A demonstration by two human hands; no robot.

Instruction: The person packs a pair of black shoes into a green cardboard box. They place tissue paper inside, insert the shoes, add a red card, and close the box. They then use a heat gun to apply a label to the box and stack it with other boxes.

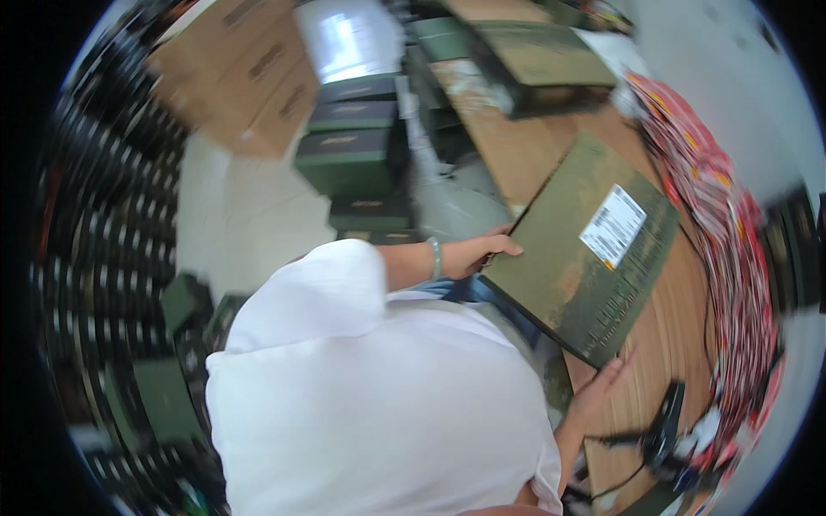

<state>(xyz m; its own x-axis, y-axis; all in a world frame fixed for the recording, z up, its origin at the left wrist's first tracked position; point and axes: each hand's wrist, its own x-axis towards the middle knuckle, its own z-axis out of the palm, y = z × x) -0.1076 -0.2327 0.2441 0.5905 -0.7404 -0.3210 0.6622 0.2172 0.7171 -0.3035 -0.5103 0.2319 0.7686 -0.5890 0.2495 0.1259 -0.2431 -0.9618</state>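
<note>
A flat dark-green cardboard box (575, 258) with a white printed label (613, 226) is held tilted over the wooden table. My left hand (489, 251), with a pale green bangle (435, 258) on its wrist, grips the box's near left edge, thumb on top and the other fingers mostly hidden under it. At the lower corner, my right hand (601, 387) closes on the box's edge; part of its fingers is hidden behind the box. Whether anything is inside the box cannot be seen.
Red-and-white packets (710, 189) line the table's (680, 331) far side. A black tool-like device (667, 426) with a cable sits at the lower right. Another green box (551, 60) lies farther up the table. Green boxes (348, 159), brown cartons (245, 77) and tall stacks (103, 284) stand leftward.
</note>
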